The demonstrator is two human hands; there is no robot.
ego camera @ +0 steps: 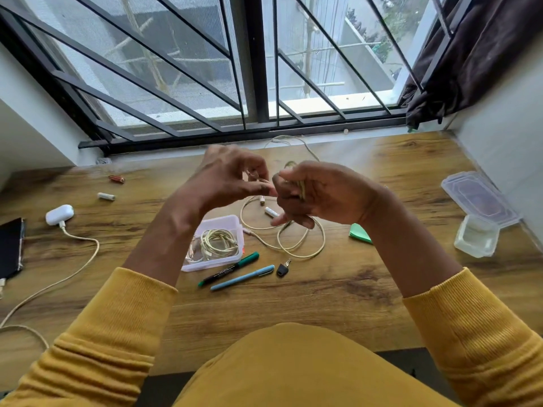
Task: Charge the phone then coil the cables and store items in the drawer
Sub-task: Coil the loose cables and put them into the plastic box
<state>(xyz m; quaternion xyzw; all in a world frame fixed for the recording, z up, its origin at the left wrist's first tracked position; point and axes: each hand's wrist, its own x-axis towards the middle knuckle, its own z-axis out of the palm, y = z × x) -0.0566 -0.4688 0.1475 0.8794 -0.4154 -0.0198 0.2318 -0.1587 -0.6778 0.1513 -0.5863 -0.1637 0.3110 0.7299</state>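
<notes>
Both hands raised over the desk (pixel 367 289), right hand (pixel 317 192) gripping cable (pixel 293 245) loops in curled fingers, left hand (pixel 232 174) pinching its end, slack trailing on the desk just below them.

Above the wooden desk (pixel 367 283), the right hand (pixel 317 195) grips a bunch of cream cable (pixel 302 248), whose loops trail onto the desk; the left hand (pixel 232 177) pinches its end.

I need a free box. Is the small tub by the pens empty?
No. The tub is lidless and holds coiled cables.
</notes>
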